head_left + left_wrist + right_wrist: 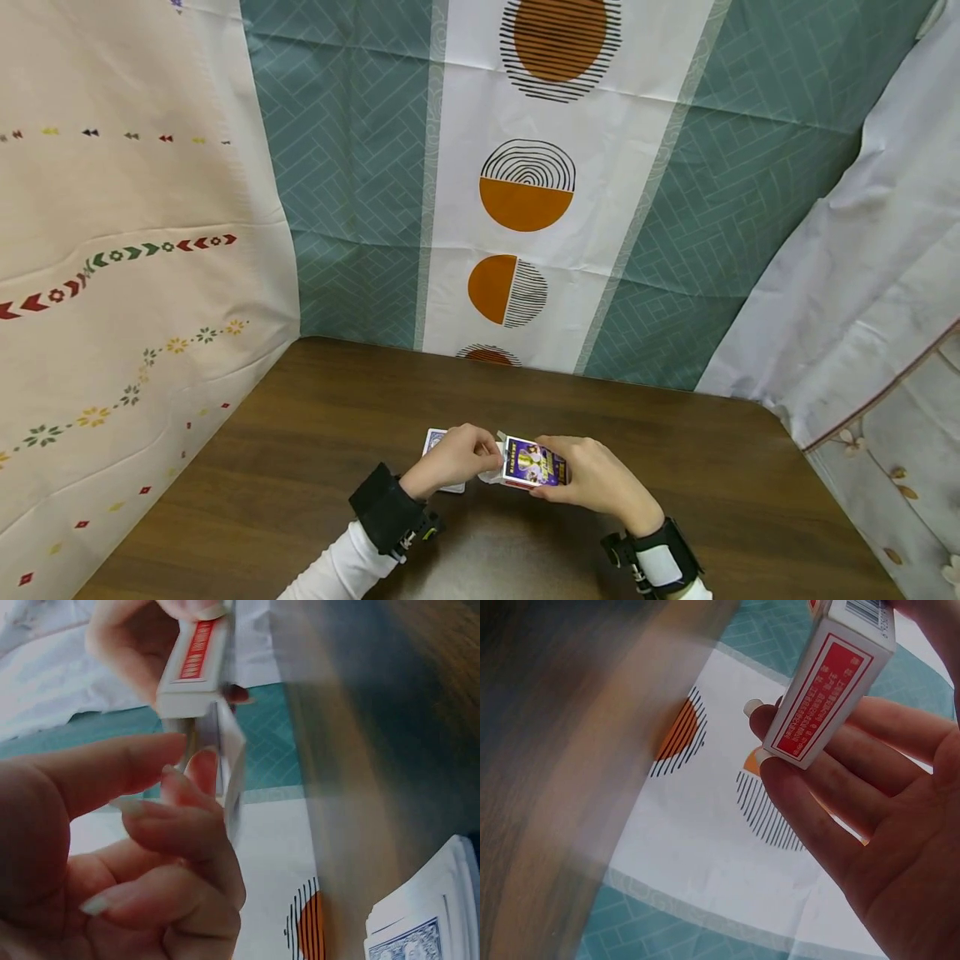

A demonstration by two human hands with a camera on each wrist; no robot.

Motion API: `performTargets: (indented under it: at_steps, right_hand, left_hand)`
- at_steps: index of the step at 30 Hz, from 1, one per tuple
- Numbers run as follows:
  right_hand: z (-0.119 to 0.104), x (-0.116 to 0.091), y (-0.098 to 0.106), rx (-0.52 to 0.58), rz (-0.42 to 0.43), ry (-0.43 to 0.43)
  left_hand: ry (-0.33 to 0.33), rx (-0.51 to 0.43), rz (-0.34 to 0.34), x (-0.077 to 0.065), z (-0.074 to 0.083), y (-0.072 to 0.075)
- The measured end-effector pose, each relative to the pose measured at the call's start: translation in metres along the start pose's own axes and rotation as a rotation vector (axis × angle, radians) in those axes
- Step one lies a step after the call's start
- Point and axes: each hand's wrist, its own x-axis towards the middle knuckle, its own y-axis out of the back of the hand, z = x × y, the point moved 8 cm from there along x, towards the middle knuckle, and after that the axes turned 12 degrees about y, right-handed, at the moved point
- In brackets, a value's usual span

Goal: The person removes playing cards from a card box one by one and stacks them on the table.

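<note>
A purple and yellow playing card box with white edges is held above the table by my right hand. In the right wrist view, the fingers lie along one side of the card box, whose red-printed narrow face shows. The box's end toward my left hand is open, with a white flap standing out. My left thumb and a fingertip are at that opening; whether they pinch anything there is hidden. A stack of playing cards with blue patterned backs lies on the table, partly beneath my left hand in the head view.
The brown wooden table runs back to a green and white patterned curtain. A cream cloth hangs on the left and a white cloth on the right. Black straps with cameras sit on both wrists.
</note>
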Motion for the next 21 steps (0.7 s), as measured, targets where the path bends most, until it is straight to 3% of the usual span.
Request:
performTargets:
  at_steps: [8, 15, 21]
  right_hand:
    - [-0.003, 0.001, 0.002, -0.001, -0.007, 0.000]
    - [-0.007, 0.001, 0.004, -0.008, -0.014, 0.003]
    - [-0.010, 0.000, 0.007, -0.014, -0.009, 0.004]
  left_hand:
    - [-0.008, -0.041, 0.027, 0.004, -0.006, -0.001]
    - [0.019, -0.117, -0.014, 0.006, -0.013, -0.006]
    - [0.010, -0.121, -0.007, 0.006, -0.010, -0.007]
